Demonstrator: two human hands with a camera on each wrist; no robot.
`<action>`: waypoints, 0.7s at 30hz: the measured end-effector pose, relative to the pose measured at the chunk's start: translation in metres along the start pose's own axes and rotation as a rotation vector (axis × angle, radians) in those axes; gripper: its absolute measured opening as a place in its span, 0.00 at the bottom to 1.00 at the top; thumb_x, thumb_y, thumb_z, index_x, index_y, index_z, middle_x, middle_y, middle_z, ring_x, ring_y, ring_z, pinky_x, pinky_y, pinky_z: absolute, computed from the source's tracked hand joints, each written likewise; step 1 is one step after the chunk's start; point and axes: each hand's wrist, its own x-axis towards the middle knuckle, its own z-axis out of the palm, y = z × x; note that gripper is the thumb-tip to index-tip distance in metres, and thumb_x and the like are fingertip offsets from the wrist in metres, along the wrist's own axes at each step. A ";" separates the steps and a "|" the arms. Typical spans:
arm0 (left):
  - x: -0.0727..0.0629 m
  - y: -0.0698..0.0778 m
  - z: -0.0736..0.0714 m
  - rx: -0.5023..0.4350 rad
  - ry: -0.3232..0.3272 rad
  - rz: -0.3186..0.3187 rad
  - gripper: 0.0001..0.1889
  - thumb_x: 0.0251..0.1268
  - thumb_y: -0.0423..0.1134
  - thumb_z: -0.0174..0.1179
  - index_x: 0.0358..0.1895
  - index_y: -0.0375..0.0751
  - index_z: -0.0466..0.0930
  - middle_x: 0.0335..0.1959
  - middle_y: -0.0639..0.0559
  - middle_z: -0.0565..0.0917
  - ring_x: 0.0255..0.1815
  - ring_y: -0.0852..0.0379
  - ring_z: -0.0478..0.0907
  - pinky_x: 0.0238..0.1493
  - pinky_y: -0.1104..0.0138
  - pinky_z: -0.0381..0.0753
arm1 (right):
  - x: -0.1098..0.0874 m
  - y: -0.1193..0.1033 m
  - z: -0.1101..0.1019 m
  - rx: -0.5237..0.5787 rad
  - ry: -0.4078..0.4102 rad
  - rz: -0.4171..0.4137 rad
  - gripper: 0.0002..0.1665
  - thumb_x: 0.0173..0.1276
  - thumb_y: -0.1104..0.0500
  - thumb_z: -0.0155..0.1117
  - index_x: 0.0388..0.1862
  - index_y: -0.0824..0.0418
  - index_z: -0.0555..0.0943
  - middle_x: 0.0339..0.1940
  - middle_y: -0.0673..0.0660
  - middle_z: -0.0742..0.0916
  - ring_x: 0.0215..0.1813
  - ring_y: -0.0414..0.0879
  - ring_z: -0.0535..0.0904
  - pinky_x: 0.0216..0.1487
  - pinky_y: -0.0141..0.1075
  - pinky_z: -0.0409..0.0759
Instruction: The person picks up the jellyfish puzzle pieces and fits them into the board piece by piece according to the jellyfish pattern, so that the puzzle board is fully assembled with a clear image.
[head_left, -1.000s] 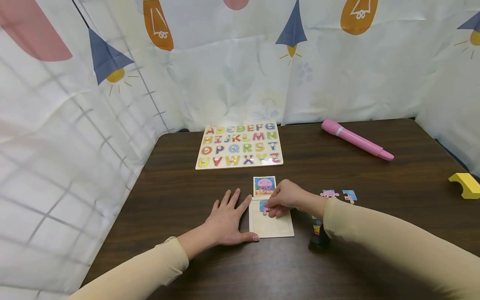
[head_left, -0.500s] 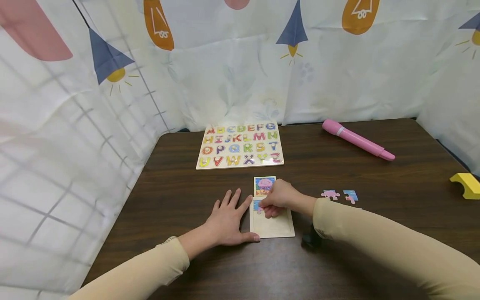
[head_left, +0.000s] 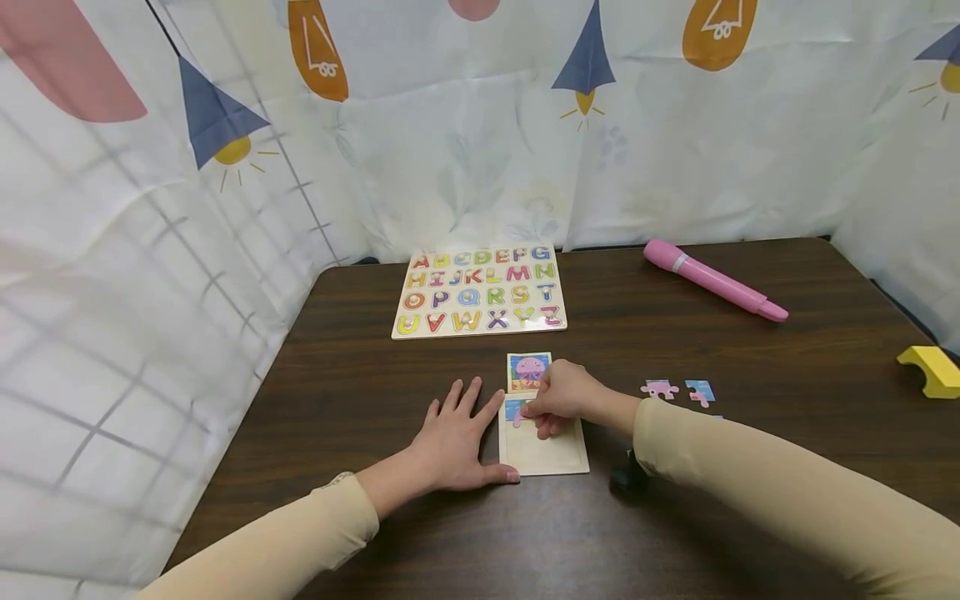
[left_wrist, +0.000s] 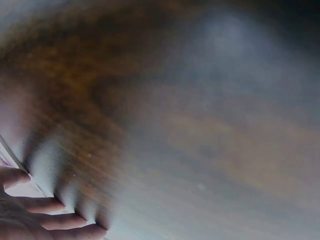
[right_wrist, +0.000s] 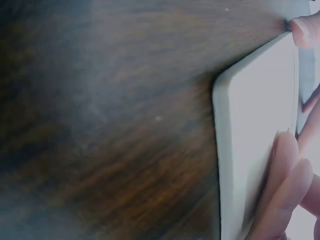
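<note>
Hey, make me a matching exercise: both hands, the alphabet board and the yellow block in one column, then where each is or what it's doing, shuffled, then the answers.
1. Left hand
2. Right hand
3. Alphabet board
4. Yellow block

A. Near the right edge of the table
B. Pinching a puzzle piece
C. Fingers spread, beside the puzzle tray
D. Beyond the jellyfish card

Pairs: 1-C, 2-B, 3-D, 4-A

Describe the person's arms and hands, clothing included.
The left hand and right hand wear no gloves. The left sleeve and right sleeve are cream, ending near the wrists. A small speckled patch shows at the left cuff; a black object, too unclear to name, shows beside the right cuff.
</note>
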 end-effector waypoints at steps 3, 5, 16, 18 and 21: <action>0.000 0.000 0.000 -0.001 0.001 -0.001 0.57 0.53 0.79 0.61 0.83 0.53 0.54 0.84 0.38 0.52 0.84 0.32 0.48 0.73 0.32 0.58 | 0.000 0.001 -0.001 0.015 -0.005 0.012 0.20 0.66 0.56 0.75 0.17 0.64 0.84 0.14 0.54 0.87 0.15 0.37 0.82 0.23 0.29 0.81; 0.000 -0.001 0.000 -0.001 0.001 0.000 0.57 0.53 0.79 0.61 0.83 0.54 0.54 0.84 0.38 0.52 0.84 0.32 0.48 0.73 0.33 0.58 | 0.000 0.001 -0.001 0.023 -0.006 0.018 0.20 0.66 0.56 0.75 0.17 0.64 0.84 0.13 0.55 0.87 0.15 0.37 0.82 0.23 0.29 0.82; -0.001 -0.004 -0.006 -0.024 -0.026 0.027 0.53 0.56 0.75 0.62 0.83 0.62 0.54 0.84 0.39 0.52 0.84 0.32 0.48 0.74 0.33 0.60 | 0.001 0.002 0.002 0.026 0.021 0.027 0.20 0.66 0.57 0.75 0.16 0.65 0.83 0.13 0.56 0.87 0.15 0.39 0.83 0.22 0.31 0.82; -0.001 -0.004 -0.007 -0.025 -0.035 0.033 0.51 0.57 0.74 0.63 0.82 0.62 0.55 0.84 0.38 0.52 0.84 0.31 0.48 0.73 0.33 0.60 | 0.001 0.002 0.001 0.026 0.017 0.027 0.20 0.66 0.56 0.75 0.17 0.65 0.83 0.14 0.56 0.87 0.16 0.39 0.83 0.23 0.31 0.82; 0.000 -0.003 -0.008 -0.021 -0.045 0.035 0.51 0.57 0.74 0.63 0.82 0.62 0.56 0.84 0.38 0.52 0.83 0.30 0.48 0.73 0.33 0.60 | 0.000 0.002 0.001 0.026 0.011 0.024 0.20 0.66 0.56 0.75 0.17 0.65 0.84 0.14 0.56 0.87 0.16 0.39 0.84 0.23 0.31 0.83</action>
